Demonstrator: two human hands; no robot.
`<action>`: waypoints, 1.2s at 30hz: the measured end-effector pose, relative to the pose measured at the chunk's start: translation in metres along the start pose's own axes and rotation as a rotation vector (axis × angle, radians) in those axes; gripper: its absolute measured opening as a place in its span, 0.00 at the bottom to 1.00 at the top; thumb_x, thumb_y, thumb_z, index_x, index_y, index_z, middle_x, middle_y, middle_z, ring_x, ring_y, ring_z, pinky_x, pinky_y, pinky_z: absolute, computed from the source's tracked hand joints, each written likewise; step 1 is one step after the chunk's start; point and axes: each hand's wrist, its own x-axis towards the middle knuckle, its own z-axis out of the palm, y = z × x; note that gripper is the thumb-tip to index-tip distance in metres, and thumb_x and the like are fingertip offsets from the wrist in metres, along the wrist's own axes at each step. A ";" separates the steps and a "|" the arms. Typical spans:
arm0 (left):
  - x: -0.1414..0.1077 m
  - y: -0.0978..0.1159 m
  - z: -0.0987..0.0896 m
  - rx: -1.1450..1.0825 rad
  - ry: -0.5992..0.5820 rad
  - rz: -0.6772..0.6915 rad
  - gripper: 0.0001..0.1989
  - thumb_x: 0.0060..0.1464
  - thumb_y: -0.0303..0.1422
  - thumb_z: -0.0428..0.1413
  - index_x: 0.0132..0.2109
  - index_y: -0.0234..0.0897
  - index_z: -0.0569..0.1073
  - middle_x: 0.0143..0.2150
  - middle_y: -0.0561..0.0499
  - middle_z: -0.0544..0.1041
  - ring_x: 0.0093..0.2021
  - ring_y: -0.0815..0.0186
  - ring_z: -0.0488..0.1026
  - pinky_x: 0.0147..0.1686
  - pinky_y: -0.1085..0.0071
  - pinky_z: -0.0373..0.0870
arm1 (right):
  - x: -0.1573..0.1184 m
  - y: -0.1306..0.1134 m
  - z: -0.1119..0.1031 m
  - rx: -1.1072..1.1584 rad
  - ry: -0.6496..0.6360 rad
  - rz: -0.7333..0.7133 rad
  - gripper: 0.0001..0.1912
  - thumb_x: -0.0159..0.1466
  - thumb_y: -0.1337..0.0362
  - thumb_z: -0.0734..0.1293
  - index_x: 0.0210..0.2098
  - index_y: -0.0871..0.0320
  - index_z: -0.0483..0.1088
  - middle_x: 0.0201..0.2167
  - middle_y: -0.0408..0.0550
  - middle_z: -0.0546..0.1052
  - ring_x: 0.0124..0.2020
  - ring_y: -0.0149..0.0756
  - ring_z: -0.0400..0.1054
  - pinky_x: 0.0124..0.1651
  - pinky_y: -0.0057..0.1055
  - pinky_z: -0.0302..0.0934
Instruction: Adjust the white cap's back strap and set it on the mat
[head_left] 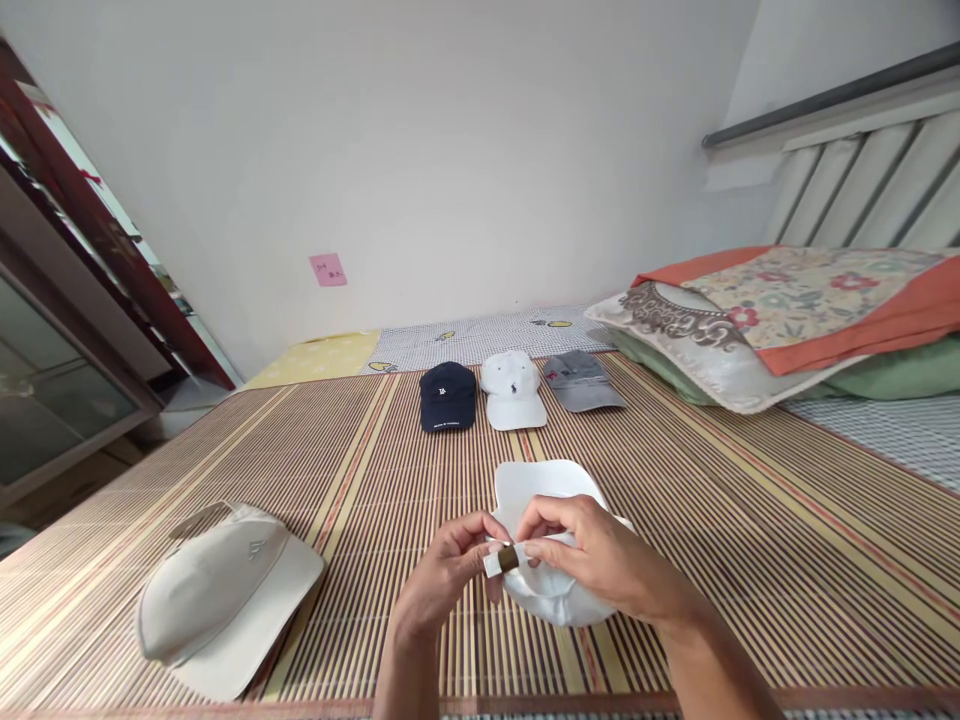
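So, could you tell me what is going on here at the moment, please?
A person works on a white cap lying on a striped bamboo mat. The left hand and right hand both pinch its back strap buckle. A beige cap lies to the left. Further back, a navy cap, a white logo cap and a grey cap sit in a row, with pillows at the right.

I see a plain white wall (450, 150) with a pink note (328, 269) stuck low on it. A striped bamboo mat (750, 520) covers the bed; pillows (750, 330) sit at its far right corner, a dark-framed cabinet (67, 330) stands left.
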 end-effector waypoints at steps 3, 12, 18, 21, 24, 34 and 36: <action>0.001 -0.003 0.000 -0.002 0.016 -0.013 0.19 0.59 0.49 0.64 0.38 0.35 0.77 0.20 0.56 0.73 0.16 0.74 0.67 0.21 0.78 0.61 | 0.001 0.000 0.003 -0.001 -0.016 -0.017 0.05 0.67 0.67 0.69 0.37 0.54 0.79 0.35 0.41 0.82 0.36 0.33 0.73 0.41 0.29 0.64; 0.004 -0.008 -0.003 -0.017 0.080 -0.011 0.14 0.58 0.42 0.66 0.37 0.35 0.77 0.20 0.58 0.71 0.16 0.76 0.64 0.19 0.79 0.57 | -0.009 0.023 -0.037 -0.018 0.305 -0.006 0.21 0.72 0.44 0.64 0.44 0.56 0.77 0.39 0.51 0.84 0.45 0.43 0.78 0.47 0.37 0.68; 0.005 -0.010 -0.002 -0.021 0.065 -0.004 0.14 0.59 0.43 0.66 0.37 0.35 0.78 0.17 0.59 0.68 0.15 0.76 0.61 0.19 0.78 0.54 | -0.019 0.029 -0.049 -0.065 0.069 0.036 0.20 0.67 0.44 0.69 0.39 0.55 0.80 0.38 0.47 0.83 0.39 0.40 0.75 0.41 0.33 0.65; 0.004 -0.010 -0.002 -0.026 0.079 -0.009 0.14 0.59 0.43 0.66 0.37 0.36 0.78 0.17 0.59 0.68 0.14 0.76 0.61 0.18 0.78 0.53 | -0.019 0.031 -0.048 -0.045 -0.007 0.056 0.15 0.63 0.50 0.74 0.36 0.55 0.81 0.35 0.46 0.83 0.34 0.37 0.73 0.36 0.30 0.62; 0.004 -0.010 -0.002 -0.014 0.091 -0.023 0.14 0.60 0.43 0.66 0.37 0.36 0.79 0.17 0.59 0.68 0.14 0.76 0.62 0.18 0.79 0.53 | -0.016 0.030 -0.044 -0.081 0.002 0.039 0.08 0.62 0.58 0.75 0.30 0.56 0.79 0.31 0.44 0.81 0.35 0.36 0.72 0.39 0.31 0.63; 0.006 -0.016 -0.004 -0.041 0.086 -0.023 0.14 0.58 0.44 0.67 0.36 0.36 0.81 0.18 0.56 0.71 0.16 0.75 0.64 0.19 0.77 0.59 | -0.013 0.023 -0.035 -0.056 -0.015 0.070 0.09 0.61 0.60 0.72 0.27 0.57 0.76 0.27 0.43 0.78 0.31 0.34 0.70 0.35 0.30 0.61; 0.007 -0.017 -0.004 -0.055 0.086 -0.023 0.15 0.58 0.44 0.67 0.36 0.36 0.81 0.18 0.57 0.71 0.16 0.75 0.64 0.19 0.78 0.58 | -0.012 0.024 -0.034 -0.059 -0.024 0.063 0.08 0.61 0.61 0.72 0.27 0.57 0.76 0.27 0.43 0.78 0.31 0.34 0.70 0.35 0.29 0.61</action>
